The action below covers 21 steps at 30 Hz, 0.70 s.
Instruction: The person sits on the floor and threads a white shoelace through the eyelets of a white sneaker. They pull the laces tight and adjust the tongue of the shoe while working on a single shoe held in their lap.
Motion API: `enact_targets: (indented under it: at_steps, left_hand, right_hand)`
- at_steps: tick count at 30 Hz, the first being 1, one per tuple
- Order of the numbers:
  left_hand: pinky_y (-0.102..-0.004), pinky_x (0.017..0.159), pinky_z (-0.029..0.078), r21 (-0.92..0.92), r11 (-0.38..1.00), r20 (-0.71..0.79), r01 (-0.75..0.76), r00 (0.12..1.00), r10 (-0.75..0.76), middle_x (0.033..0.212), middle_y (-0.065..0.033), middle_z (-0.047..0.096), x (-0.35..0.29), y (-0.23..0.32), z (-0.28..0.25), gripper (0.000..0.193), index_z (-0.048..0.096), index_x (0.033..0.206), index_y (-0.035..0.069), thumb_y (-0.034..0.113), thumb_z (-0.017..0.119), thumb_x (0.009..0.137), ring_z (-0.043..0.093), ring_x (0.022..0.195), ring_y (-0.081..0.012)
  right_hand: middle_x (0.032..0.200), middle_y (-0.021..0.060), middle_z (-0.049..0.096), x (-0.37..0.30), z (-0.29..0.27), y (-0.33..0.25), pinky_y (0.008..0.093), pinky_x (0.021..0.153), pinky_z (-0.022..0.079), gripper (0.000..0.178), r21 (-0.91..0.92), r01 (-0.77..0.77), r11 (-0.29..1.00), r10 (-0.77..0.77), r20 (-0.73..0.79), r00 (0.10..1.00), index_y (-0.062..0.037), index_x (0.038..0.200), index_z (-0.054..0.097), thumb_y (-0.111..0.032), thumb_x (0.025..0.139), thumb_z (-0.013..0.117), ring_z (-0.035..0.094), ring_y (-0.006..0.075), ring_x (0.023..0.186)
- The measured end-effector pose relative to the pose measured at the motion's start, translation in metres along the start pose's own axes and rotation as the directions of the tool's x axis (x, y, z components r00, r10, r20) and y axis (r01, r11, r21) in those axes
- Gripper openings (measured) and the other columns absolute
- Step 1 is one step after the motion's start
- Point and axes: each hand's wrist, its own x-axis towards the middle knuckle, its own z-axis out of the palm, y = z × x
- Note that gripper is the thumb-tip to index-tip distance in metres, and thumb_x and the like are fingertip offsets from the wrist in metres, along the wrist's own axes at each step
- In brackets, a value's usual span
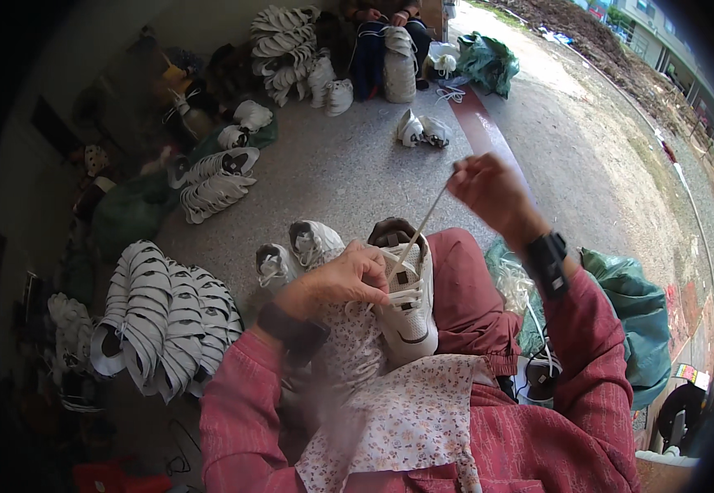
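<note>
A white sneaker (415,327) with a dark lining lies on my lap, toe toward me, against the flowered apron (406,419). My left hand (348,278) is closed at the sneaker's left side, thumb and fingers pinching its edge by the eyelets. Raised up and to the right, my right hand (492,197) grips a white shoelace (427,220). The lace runs taut and slanting from those fingers down to the sneaker's opening. Lower on the sneaker, lace rows cross the tongue. What exactly lies under my left fingertips is hidden.
Two white shoes (311,244) stand just beyond my left hand. Stacked white shoe uppers (168,320) fill the left, with more stacks (284,49) farther back. Another person's hands (381,16) work at the top. Green bags (632,329) lie at my right; a shoe pair (422,130) sits ahead.
</note>
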Motion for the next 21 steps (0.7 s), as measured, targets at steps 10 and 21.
enact_targets:
  at_steps: [10, 21]
  left_hand:
    - [-0.0319, 0.096, 0.039, -0.008, 1.0, -0.056, -0.015, 0.998, 0.014, 0.1, 0.0009, 0.054, 0.012, -0.002, 0.008, 0.034, 0.074, 0.101, 0.016, 0.023, 0.086, 0.07, 0.044, 0.108, -0.0193]
    - [-0.0368, 0.086, 0.043, 0.467, 0.796, -0.182, -0.386, 0.839, 0.513, 0.088, -0.0032, 0.06, 0.021, 0.029, 0.036, 0.016, 0.069, 0.097, 0.011, 0.027, 0.068, 0.093, 0.053, 0.092, -0.0198]
  right_hand:
    - [0.068, 0.0075, 0.041, -0.081, -0.044, -0.259, 0.0358, 0.058, 0.042, 0.015, 0.027, 0.492, 0.87, -0.431, -0.445, 0.785, -0.0021, 0.081, 0.041, -0.01, 0.092, 0.048, 0.041, 0.0204, 0.058]
    - [0.089, 0.0094, 0.046, -0.145, 0.117, -0.18, 0.0344, 0.073, 0.043, 0.009, -0.123, 0.384, 0.915, -0.321, 0.356, 0.878, 0.0028, 0.094, 0.048, -0.004, 0.097, 0.043, 0.046, 0.0179, 0.073]
